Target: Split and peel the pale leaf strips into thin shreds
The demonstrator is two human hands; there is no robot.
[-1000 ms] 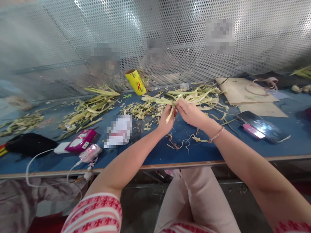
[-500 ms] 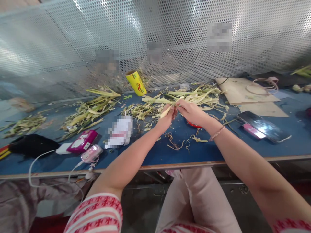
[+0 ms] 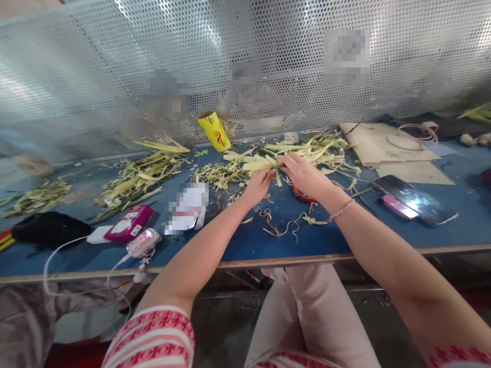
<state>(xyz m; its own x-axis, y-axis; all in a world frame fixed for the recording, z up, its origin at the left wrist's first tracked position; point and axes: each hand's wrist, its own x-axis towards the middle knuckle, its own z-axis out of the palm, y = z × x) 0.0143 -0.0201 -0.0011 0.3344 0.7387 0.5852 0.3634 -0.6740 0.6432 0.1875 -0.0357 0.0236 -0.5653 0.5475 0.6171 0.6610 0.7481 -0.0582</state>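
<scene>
Fingers pinched, my left hand [image 3: 261, 185] grips a pale yellow-green leaf strip [image 3: 258, 164] near the middle of the table. My right hand [image 3: 294, 167] meets it from the right, its fingers closed on the same strip. One end of the strip hangs down between the hands. Behind my right hand lies a pile of long pale leaf strips [image 3: 326, 153]. Smaller shredded bits [image 3: 220, 176] are heaped left of my hands. Under my right wrist shows a red curved handle [image 3: 301, 194], the rest of it hidden. Thin curled fibres [image 3: 282, 227] lie in front.
A yellow tube [image 3: 215, 132] stands tilted against the perforated metal panel [image 3: 268, 61]. Another leaf pile [image 3: 146, 174], a magenta box [image 3: 129, 223] and a corded pink case [image 3: 143, 243] are on the left. A phone [image 3: 416, 199] and brown paper [image 3: 387, 143] lie right.
My left hand has turned, its back now more toward me. The leaf strip has swung from pointing toward me to lying crosswise, one end hanging down. More of the red handle shows.
</scene>
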